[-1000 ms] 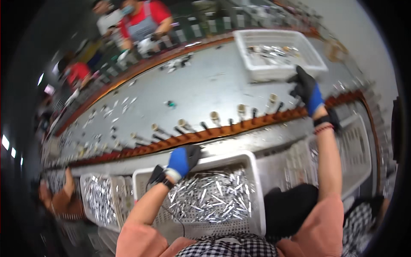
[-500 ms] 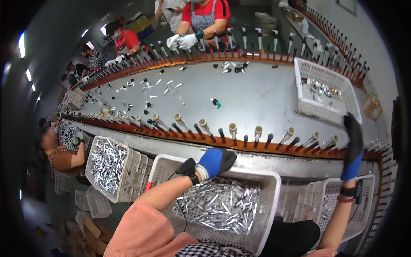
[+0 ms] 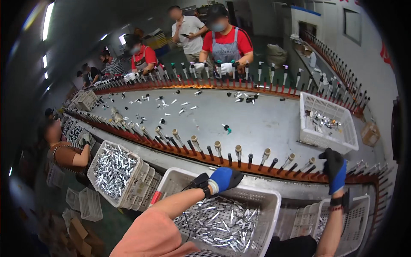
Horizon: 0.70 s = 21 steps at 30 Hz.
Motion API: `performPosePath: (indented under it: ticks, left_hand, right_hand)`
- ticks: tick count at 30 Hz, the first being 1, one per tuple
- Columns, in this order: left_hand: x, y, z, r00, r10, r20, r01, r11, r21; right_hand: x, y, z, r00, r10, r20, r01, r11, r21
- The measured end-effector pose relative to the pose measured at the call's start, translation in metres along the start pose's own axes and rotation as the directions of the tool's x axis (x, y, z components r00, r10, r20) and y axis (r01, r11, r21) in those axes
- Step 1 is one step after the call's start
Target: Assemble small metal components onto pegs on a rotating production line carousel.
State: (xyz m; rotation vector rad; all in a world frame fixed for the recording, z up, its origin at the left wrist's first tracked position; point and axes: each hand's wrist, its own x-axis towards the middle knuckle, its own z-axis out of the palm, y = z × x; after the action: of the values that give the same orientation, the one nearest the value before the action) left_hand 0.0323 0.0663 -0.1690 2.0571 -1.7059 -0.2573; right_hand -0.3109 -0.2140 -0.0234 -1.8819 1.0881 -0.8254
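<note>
My left hand (image 3: 225,178), in a blue glove with dark fingers, hovers over the far rim of a pale plastic basket (image 3: 277,214). Its fingers are curled together, and what they hold, if anything, is hidden. Many small silvery tube-shaped parts (image 3: 222,220) lie in that basket. Beside the near row of upright holders, my right hand (image 3: 335,171) wears a similar glove. Its dark fingers are bent and partly apart, with nothing visible in them. The nearest pale-topped holder (image 3: 309,162) leans just left of those fingers.
A rust-coloured rail (image 3: 274,171) carrying holders loops around a grey metal table (image 3: 265,118). Loose small parts (image 3: 182,109) are scattered there, and a white basket (image 3: 329,139) stands at right. More baskets (image 3: 115,171) flank me. Across the table a person in red (image 3: 227,47) works.
My right hand has come down and left toward the holders, its fingers now bent instead of stretched. My left hand shifted slightly right and down. The whole view has tilted upward.
</note>
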Motion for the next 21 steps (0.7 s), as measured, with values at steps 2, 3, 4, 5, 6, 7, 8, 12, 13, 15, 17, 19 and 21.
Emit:
performPosePath:
  ticks: [2, 3, 4, 5, 6, 7, 8, 12, 13, 15, 17, 19, 21]
  left_hand:
    - [-0.004, 0.002, -0.003, 0.999, -0.04, 0.032, 0.04, 0.999, -0.002]
    - [-0.002, 0.001, -0.006, 0.995, -0.08, 0.051, 0.08, 0.997, 0.003]
    - [-0.003, -0.001, -0.005, 0.996, -0.084, 0.043, 0.084, 0.996, 0.005]
    - [-0.003, 0.0, -0.002, 0.998, -0.057, 0.019, 0.057, 0.998, -0.009]
    - [-0.004, 0.0, -0.001, 0.999, -0.035, -0.006, 0.035, 0.999, -0.021]
    - [-0.006, -0.002, -0.001, 0.997, -0.073, -0.01, 0.073, 0.997, -0.011]
    - [-0.004, 0.002, 0.0, 0.998, -0.056, -0.006, 0.055, 0.998, -0.024]
    - [-0.001, 0.0, 0.003, 0.995, 0.019, -0.102, -0.022, 1.0, -0.023]
    - [-0.002, -0.003, 0.003, 0.998, 0.002, -0.059, -0.002, 1.0, 0.0]
    - [0.001, -0.003, 0.002, 1.0, 0.003, -0.029, -0.003, 1.0, 0.006]
    - [-0.004, -0.005, 0.0, 0.999, -0.026, -0.033, 0.026, 1.0, -0.007]
    - [0.003, -0.003, 0.003, 1.0, 0.001, -0.03, -0.002, 1.0, -0.009]
    - [-0.002, 0.0, 0.001, 1.0, -0.017, 0.014, 0.017, 1.0, -0.002]
  right_hand:
    - [-0.055, -0.054, 0.027, 0.949, -0.197, 0.246, 0.131, 0.957, 0.258]
    - [-0.076, -0.068, 0.04, 0.871, -0.195, 0.452, 0.12, 0.975, 0.189]
    - [-0.091, -0.075, 0.047, 0.753, -0.169, 0.635, 0.125, 0.986, 0.113]
    - [-0.094, -0.074, 0.046, 0.753, -0.172, 0.635, 0.129, 0.985, 0.114]
    - [-0.093, -0.071, 0.045, 0.811, -0.149, 0.566, 0.169, 0.985, 0.017]
    - [-0.089, -0.065, 0.042, 0.86, -0.136, 0.492, 0.201, 0.976, -0.081]
    - [-0.07, -0.013, 0.03, 0.928, -0.221, 0.299, 0.172, 0.968, 0.183]
    - [0.018, 0.124, -0.084, 0.809, -0.323, -0.49, 0.368, 0.93, -0.004]
    - [0.037, 0.155, -0.112, 0.752, -0.263, -0.605, 0.291, 0.955, -0.053]
    - [0.061, 0.213, -0.147, 0.749, -0.131, -0.65, 0.285, 0.949, 0.138]
    - [0.093, 0.243, -0.126, 0.758, -0.062, -0.65, 0.265, 0.939, 0.219]
    - [0.114, 0.273, -0.15, 0.836, -0.071, -0.544, 0.197, 0.964, 0.177]
    - [0.135, 0.281, -0.133, 0.924, -0.062, -0.377, 0.088, 0.995, 0.054]
